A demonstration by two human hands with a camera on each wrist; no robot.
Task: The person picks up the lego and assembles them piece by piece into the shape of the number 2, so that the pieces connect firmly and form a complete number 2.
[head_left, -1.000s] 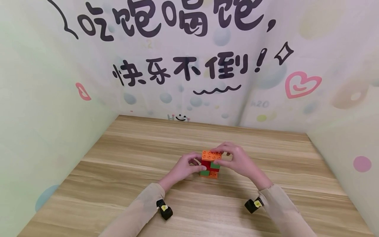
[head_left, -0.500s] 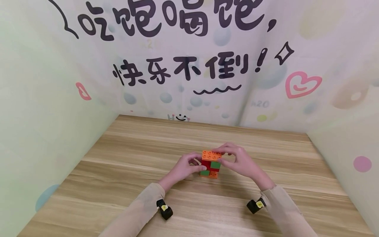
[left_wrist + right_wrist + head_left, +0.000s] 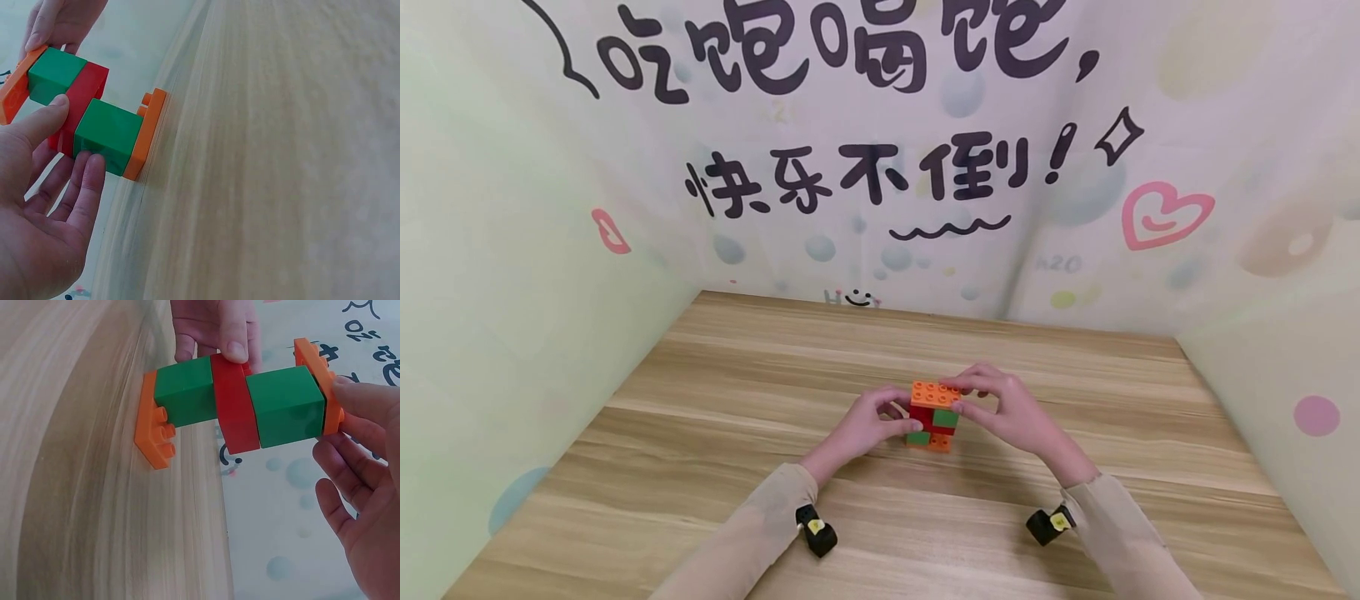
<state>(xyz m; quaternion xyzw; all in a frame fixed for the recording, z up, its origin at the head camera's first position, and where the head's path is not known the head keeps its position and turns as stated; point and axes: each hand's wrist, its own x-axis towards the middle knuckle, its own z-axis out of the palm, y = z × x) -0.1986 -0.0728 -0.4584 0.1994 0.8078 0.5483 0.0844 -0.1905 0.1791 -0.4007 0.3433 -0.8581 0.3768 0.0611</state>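
Observation:
A small tower of toy building bricks (image 3: pixel 922 417) stands on the table. From the bottom up it has an orange base plate (image 3: pixel 149 425), a green brick (image 3: pixel 107 134), a red brick (image 3: pixel 235 406), a second green brick (image 3: pixel 56 75) and an orange top plate (image 3: pixel 931 392). My left hand (image 3: pixel 867 423) grips the tower's left side, thumb on the red brick, some fingers hidden behind. On the other side, my right hand (image 3: pixel 1011 410) pinches the right end of the top plate between thumb and fingers. In the right wrist view, a narrow dark gap shows beside the top plate.
The wood-grain table (image 3: pixel 760 367) meets a printed cloth backdrop (image 3: pixel 850 258) at its far edge. Similar pale side walls (image 3: pixel 512 292) border it left and right. A black wrist camera (image 3: pixel 817 532) hangs at each cuff.
My right hand has shifted slightly right, its thumb sliding from in front of the upper green brick to the top plate's near right corner. The left hand stays in place.

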